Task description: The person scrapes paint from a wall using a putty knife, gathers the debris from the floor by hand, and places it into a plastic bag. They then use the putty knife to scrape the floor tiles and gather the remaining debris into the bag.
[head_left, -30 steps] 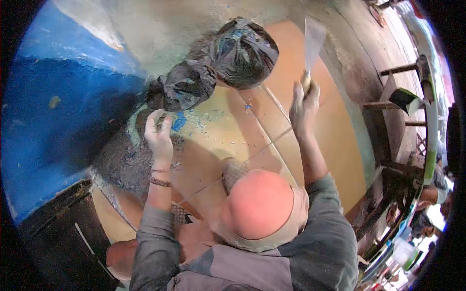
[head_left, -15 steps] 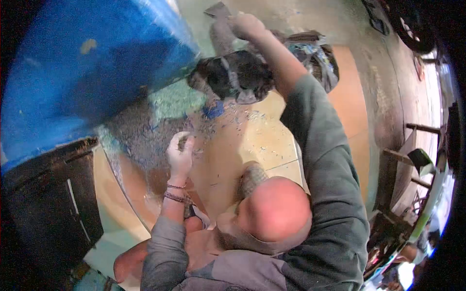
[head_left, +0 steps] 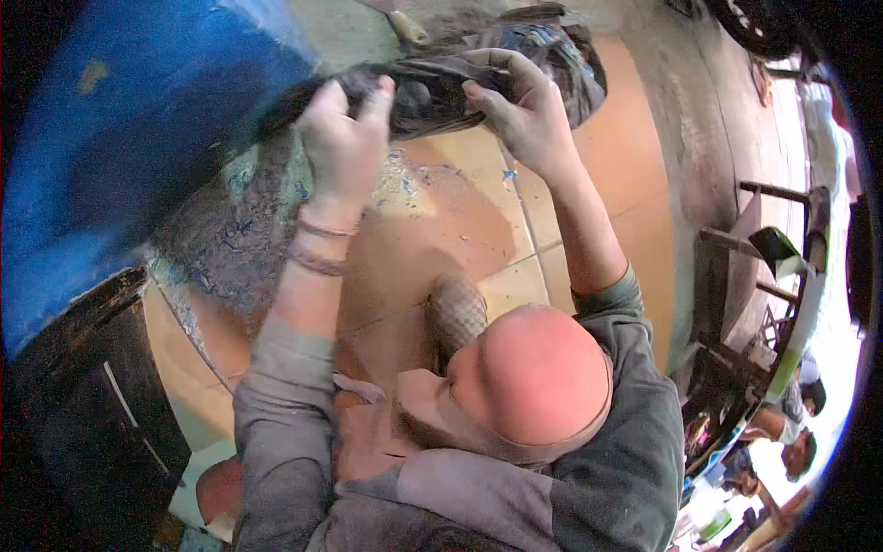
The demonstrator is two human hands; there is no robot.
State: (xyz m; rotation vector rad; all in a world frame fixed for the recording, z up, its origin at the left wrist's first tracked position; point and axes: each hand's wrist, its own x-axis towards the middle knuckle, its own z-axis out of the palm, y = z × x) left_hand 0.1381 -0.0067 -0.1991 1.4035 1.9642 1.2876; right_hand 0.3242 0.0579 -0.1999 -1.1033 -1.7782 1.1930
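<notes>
A crumpled black plastic bag (head_left: 428,101) lies along the floor beside the blue surface, with scraps in its right part. My left hand (head_left: 345,147) has its thumb and fingers pinched on the bag's near left edge. Farther right, my right hand (head_left: 529,110) grips the same bag between thumb and curled fingers. A scraper (head_left: 409,28) with a pale handle lies on the floor beyond the bag, its blade cut off by the frame's top. Blue and pale flakes (head_left: 405,179) are scattered on the tiles between the bag and me.
A large blue painted surface (head_left: 166,138) rises at the left, above a dark panel (head_left: 83,405). My bent knee (head_left: 543,377) is close below the hands. Wooden furniture (head_left: 754,239) stands at the right, and a wheel (head_left: 754,28) shows at the upper right.
The scraper has gone from my right hand to the floor. That hand has come back toward me and taken hold of the bag. My left hand has moved forward onto the bag too.
</notes>
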